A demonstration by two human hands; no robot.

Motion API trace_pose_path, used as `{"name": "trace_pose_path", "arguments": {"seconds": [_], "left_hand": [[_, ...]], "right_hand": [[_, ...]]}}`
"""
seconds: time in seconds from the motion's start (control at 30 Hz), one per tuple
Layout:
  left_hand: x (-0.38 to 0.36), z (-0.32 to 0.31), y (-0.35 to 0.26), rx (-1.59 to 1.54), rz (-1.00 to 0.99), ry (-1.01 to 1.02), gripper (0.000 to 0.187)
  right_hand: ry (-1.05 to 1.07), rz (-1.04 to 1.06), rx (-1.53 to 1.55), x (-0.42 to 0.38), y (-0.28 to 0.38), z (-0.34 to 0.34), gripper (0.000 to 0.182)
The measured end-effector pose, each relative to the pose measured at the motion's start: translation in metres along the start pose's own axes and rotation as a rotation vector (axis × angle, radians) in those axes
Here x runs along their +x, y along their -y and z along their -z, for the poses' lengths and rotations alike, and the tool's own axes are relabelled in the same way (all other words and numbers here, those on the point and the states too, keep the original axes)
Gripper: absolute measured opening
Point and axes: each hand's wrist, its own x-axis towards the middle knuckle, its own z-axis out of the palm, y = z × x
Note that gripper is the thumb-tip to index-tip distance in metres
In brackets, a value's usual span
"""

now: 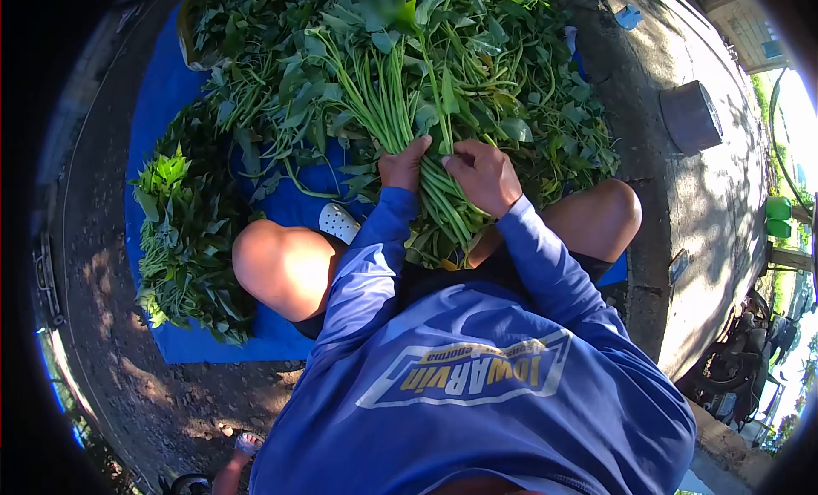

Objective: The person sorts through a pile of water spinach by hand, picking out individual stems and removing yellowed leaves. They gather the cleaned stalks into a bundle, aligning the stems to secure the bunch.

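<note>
My left hand [402,165] is closed around a thick bunch of long-stemmed leafy greens [388,94] that look like water spinach. The leaves fan out away from me, and the cut ends of the stems [445,205] point back toward my lap. Close beside it, my right hand [484,175] pinches a single leafy stem [446,112] between thumb and fingers, against the bunch's right side. A large heap of loose greens [545,103] spreads in front of both hands. Part of the bunch is hidden behind my fingers.
Under the greens lies a blue tarp [204,346]. Stacked bundles of greens [192,231] sit on my left, near a white perforated clog [339,222]. A grey cylindrical container [691,118] stands on the concrete to the right. Behind me at lower left shows another person's foot [248,444].
</note>
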Motion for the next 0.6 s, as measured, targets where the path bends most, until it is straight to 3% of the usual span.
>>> {"name": "trace_pose_path", "arguments": {"seconds": [0.13, 0.17, 0.27, 0.4, 0.47, 0.53, 0.6], "left_hand": [[0.003, 0.000, 0.004, 0.037, -0.007, -0.041, 0.030], [0.006, 0.002, 0.005, 0.040, -0.015, -0.051, 0.030], [0.006, 0.009, 0.002, -0.007, 0.011, -0.079, 0.031], [0.010, 0.021, -0.027, 0.166, -0.147, -0.086, 0.032], [0.011, 0.028, -0.051, 0.241, -0.306, -0.067, 0.032], [0.008, 0.034, -0.073, 0.262, -0.316, -0.041, 0.032], [0.010, 0.035, -0.081, 0.246, -0.339, -0.005, 0.031]], "right_hand": [[0.034, -0.115, 0.496, 0.018, -0.053, -0.037, 0.044], [0.008, -0.153, 0.561, 0.013, -0.036, -0.030, 0.060], [-0.108, -0.149, 0.449, 0.001, 0.004, 0.002, 0.070], [0.032, -0.157, 0.321, 0.026, -0.040, 0.036, 0.058], [0.118, -0.210, 0.478, 0.035, -0.049, 0.055, 0.057], [0.239, -0.276, 0.673, 0.040, -0.044, 0.076, 0.057], [0.170, -0.264, 0.913, 0.034, -0.028, 0.094, 0.051]]}}
